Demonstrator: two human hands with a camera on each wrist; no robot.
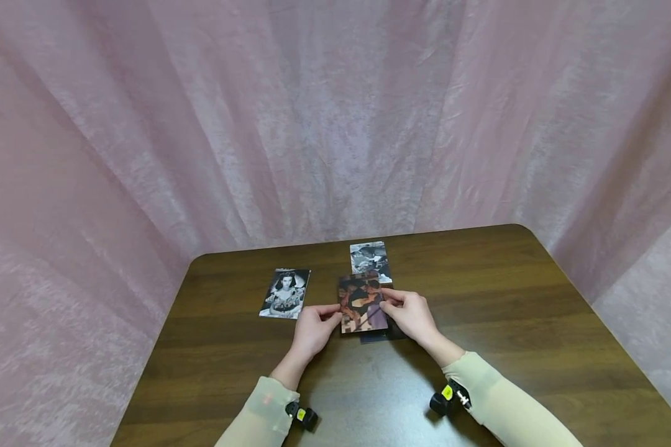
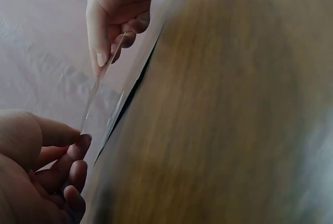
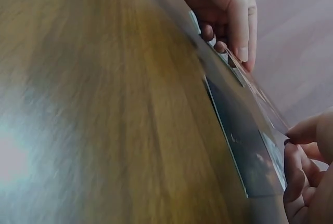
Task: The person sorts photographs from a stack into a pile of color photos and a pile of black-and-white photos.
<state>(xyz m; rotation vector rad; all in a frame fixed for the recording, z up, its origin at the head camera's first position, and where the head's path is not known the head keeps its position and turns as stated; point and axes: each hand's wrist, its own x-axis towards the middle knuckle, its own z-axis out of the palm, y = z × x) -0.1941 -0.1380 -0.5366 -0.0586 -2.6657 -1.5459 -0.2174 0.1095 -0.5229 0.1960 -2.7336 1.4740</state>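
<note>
A colour photo print [image 1: 362,304] in reddish brown and black is held up between two hands over the table. My left hand [image 1: 313,329] pinches its left edge between thumb and fingertips. At its right edge my right hand [image 1: 412,315] does the same. In the left wrist view the print [image 2: 92,99] shows nearly edge-on, tilted, with space between it and the tabletop. Beneath it lies a dark photo [image 3: 242,141], largely covered in the head view. Just behind, a black-and-white photo [image 1: 370,257] lies partly overlapped by the held print.
Left of the hands, near the left fingers, lies a small pile of black-and-white photos [image 1: 285,293], a portrait on top. The brown wooden table [image 1: 497,298] has rounded back corners. Pink curtains [image 1: 335,124] hang behind and beside it. Each sleeve carries a small black wrist camera [image 1: 439,403].
</note>
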